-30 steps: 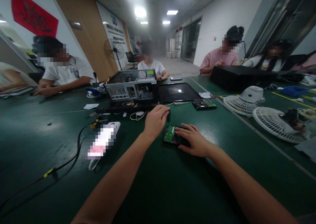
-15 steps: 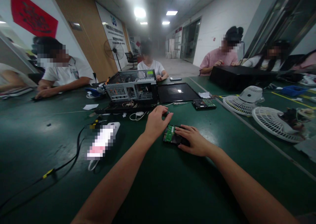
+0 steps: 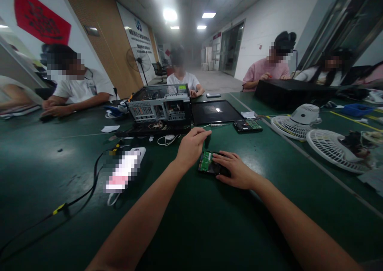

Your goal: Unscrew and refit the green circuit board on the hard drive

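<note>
Standing near far edge of tabletop [image 3: 191,227]: computer case [image 3: 158,107] | right hand [image 3: 236,169] spread on hard drive [image 3: 206,162] | left hand [image 3: 190,147] half-curled, hold unclear

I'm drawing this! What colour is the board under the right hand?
The board is green; head view shows it best.

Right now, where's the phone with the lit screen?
In the head view, the phone lies on the left, beside the left forearm and near the black cable.
</note>
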`<state>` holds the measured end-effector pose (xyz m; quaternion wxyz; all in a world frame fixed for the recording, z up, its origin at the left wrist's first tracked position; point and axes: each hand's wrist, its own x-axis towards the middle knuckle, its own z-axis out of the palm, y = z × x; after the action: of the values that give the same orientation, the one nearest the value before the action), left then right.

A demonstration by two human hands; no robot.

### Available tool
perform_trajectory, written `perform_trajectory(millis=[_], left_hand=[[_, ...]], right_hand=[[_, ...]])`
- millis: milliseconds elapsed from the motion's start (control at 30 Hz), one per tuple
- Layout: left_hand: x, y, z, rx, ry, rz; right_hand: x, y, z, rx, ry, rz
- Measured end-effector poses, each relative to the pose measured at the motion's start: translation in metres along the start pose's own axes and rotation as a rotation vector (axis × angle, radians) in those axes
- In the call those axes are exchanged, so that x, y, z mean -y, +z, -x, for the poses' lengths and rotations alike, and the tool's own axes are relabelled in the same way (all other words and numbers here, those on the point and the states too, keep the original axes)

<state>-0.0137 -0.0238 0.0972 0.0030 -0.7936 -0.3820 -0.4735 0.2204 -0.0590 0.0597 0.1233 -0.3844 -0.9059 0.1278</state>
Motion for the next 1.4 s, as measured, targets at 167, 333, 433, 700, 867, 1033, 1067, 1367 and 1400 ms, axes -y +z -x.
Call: perform_trajectory(millis=[167, 333, 433, 700, 867, 1033, 1067, 1367, 1400], left_hand=[[-0.003, -0.003, -0.002, 0.044, 0.019, 0.019], [0.000, -0.014, 0.003, 0.094, 0.012, -0.014], [-0.001, -0.024, 0.010, 0.143, 0.019, -0.052], [-0.021, -0.044, 0.024, 0.299, -0.001, -0.137], [-0.026, -0.046, 0.023, 0.353, 0.032, -0.156], [-0.021, -0.048, 0.021, 0.365, 0.039, -0.133], [-0.019, -0.049, 0.020, 0.366, 0.039, -0.129], [-0.009, -0.054, 0.018, 0.405, -0.018, -0.117], [-0.009, -0.055, 0.018, 0.406, -0.019, -0.116]], right_hand=[[-0.001, 0.001, 0.000, -0.006, 0.009, 0.010], [-0.001, 0.002, 0.000, -0.004, 0.004, 0.006], [-0.002, 0.001, 0.000, -0.006, 0.008, -0.003], [-0.005, 0.002, -0.001, -0.002, 0.002, -0.012], [-0.004, 0.001, 0.000, 0.003, 0.006, -0.011], [-0.002, 0.001, 0.002, -0.010, -0.001, -0.011], [-0.002, 0.001, 0.002, -0.013, -0.003, -0.011], [-0.003, 0.002, 0.002, 0.008, -0.001, -0.009], [-0.003, 0.001, 0.002, 0.009, 0.001, -0.008]])
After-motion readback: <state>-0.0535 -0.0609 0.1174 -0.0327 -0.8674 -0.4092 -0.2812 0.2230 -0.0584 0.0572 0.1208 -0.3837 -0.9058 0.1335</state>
